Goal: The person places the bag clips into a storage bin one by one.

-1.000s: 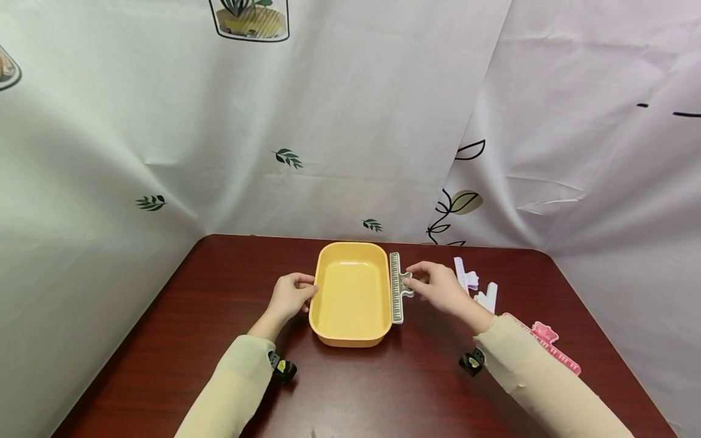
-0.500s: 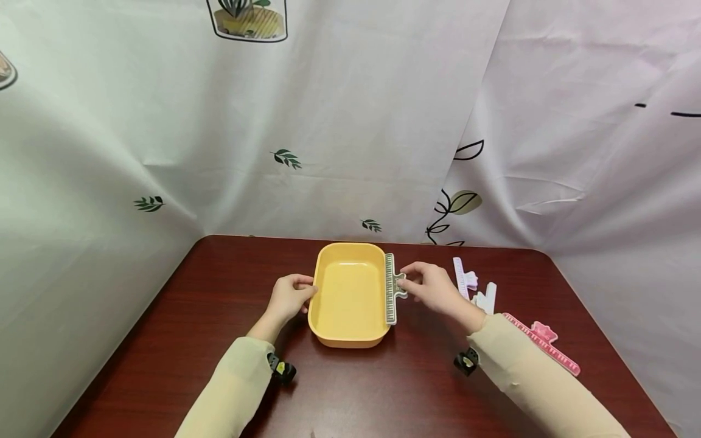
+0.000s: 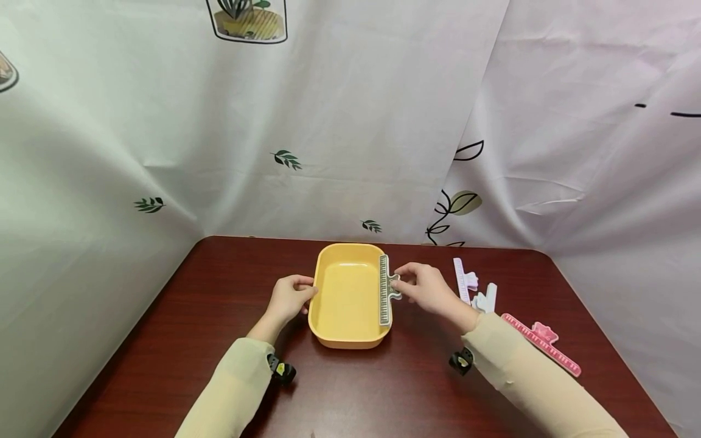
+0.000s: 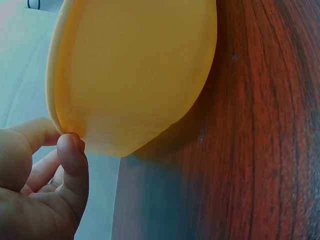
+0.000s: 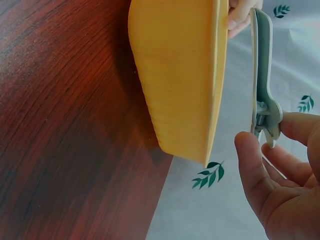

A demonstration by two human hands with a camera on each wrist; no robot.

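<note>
My left hand (image 3: 287, 298) pinches the left rim of a yellow rectangular tray (image 3: 347, 304); in the left wrist view, thumb and fingers (image 4: 74, 155) meet at the rim's corner. With my right hand (image 3: 429, 289) I hold a long grey-green clip (image 3: 384, 292), marked like piano keys or a ruler, by its handle. The clip lies lengthwise over the tray's right rim. Seen from the right wrist, the clip (image 5: 262, 55) stands a gap away from the rim, above it, with thumb and fingers either side of its handle.
To the right on the dark red-brown wooden table (image 3: 350, 401) lie a lilac clip (image 3: 462, 280), a white clip (image 3: 486, 299) and a pink clip (image 3: 541, 344), the last beside my right sleeve (image 3: 526, 377). A white patterned cloth (image 3: 350, 121) hangs behind the table and along both sides.
My right hand has moved left with the grey-green clip, from just beyond the tray's right side to over its right rim. The left hand and the tray stay in place.
</note>
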